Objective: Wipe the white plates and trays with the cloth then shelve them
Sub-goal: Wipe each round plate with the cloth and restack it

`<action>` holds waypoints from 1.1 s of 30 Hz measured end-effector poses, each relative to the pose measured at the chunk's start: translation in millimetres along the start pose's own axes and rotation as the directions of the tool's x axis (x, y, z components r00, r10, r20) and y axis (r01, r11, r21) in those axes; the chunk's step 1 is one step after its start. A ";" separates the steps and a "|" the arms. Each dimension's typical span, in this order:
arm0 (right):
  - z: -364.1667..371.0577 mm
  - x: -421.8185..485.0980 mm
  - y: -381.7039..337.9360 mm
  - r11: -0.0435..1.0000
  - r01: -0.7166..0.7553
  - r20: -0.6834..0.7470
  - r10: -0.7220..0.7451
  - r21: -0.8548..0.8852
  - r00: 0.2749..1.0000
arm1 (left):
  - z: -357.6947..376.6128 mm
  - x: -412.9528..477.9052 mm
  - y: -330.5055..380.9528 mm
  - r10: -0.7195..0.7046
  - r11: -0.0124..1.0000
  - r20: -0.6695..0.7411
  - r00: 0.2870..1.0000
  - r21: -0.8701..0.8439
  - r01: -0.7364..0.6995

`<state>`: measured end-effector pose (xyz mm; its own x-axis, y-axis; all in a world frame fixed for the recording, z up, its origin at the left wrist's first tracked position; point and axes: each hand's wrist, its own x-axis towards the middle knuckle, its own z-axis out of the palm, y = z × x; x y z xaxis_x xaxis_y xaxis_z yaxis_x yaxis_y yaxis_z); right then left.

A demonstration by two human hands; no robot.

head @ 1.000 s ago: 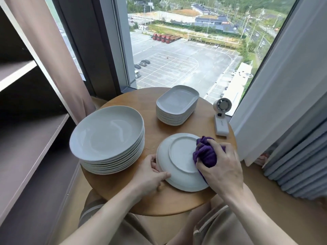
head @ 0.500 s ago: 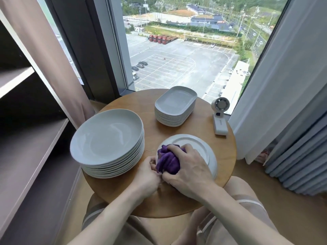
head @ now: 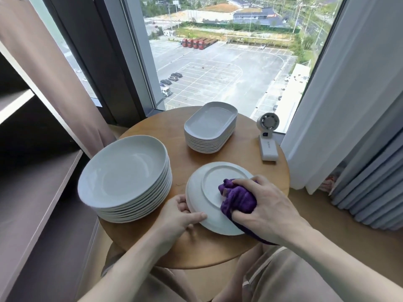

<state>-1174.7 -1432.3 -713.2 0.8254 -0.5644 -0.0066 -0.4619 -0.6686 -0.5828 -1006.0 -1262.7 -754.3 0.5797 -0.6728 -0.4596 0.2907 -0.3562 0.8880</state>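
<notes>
Plate (head: pixel 206 200): white glazed ceramic, round, lying upside down on the near right part of the table (head: pixel 209 252). Its raised foot ring faces up. Finish smooth, faintly glossy.

Cloth (head: pixel 238 198): purple, plush towelling, bunched into a wad on the plate's underside, right of centre. Its lower edge trails off under the wrist and cannot be followed.

Right hand (head: pixel 269 209): fingers curled round the cloth, pressing it onto the plate. Left hand (head: pixel 178 215): grasps the plate's near-left rim, thumb flat on top, fingers tucked under the edge. The rim there may be raised off the wood, but the hand hides the contact.

Stack of round plates (head: pixel 124 173): deep, white, same glaze, on the left of the table and overhanging its edge slightly. Stack of trays (head: pixel 210 125): white, oblong with rounded corners, at the far side, apart from the plate.

Fan (head: pixel 267 136): small, white plastic, round grille on a block base, at the far right. Print on the base is too small to read.

Table: round, warm wood, satin surface. Shelf (head: pixel 32 182): matte brown boards at left, cut off by the frame. Window (head: pixel 218 62): floor-level glass over a car park. Pale curtain (head: pixel 349 94) at right.
</notes>
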 end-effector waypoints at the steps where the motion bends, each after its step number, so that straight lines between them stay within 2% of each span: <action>1: -1.2 0.9 2.9 0.998 -0.018 -0.009 0.018 0.067 1.000 | -0.7 -0.3 1.1 -0.004 1.000 0.024 1.000 -0.027 0.005; 4: -4.2 4.4 11.5 0.956 -0.077 -0.063 0.099 0.284 0.993 | 0.7 -2.0 0.9 -0.024 0.983 0.071 0.997 -0.181 0.036; 6: -5.3 6.4 13.7 0.924 -0.112 -0.095 0.157 0.366 0.983 | 2.9 -4.4 0.3 -0.026 0.970 0.102 0.994 -0.237 0.050; 13: -8.7 15.2 17.1 0.891 -0.185 -0.124 0.257 0.415 0.958 | 2.3 -7.2 3.7 0.075 0.913 0.242 0.967 -0.407 0.031; 20: -17.8 24.3 28.2 0.875 -0.179 -0.223 0.304 0.449 0.926 | -5.2 -5.9 15.0 0.167 0.946 0.170 0.971 -0.306 -0.109; 33: -3.5 26.8 36.6 0.898 -0.183 -0.217 0.287 0.400 0.933 | -2.7 -28.8 28.0 0.344 0.930 0.055 0.937 -0.157 -0.332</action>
<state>-1170.6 -1473.7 -731.9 0.5674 -0.8235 0.0028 -0.4364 -0.3036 -0.8470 -1012.6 -1251.5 -716.1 0.6015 -0.7888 -0.1262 0.1975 -0.0062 0.9803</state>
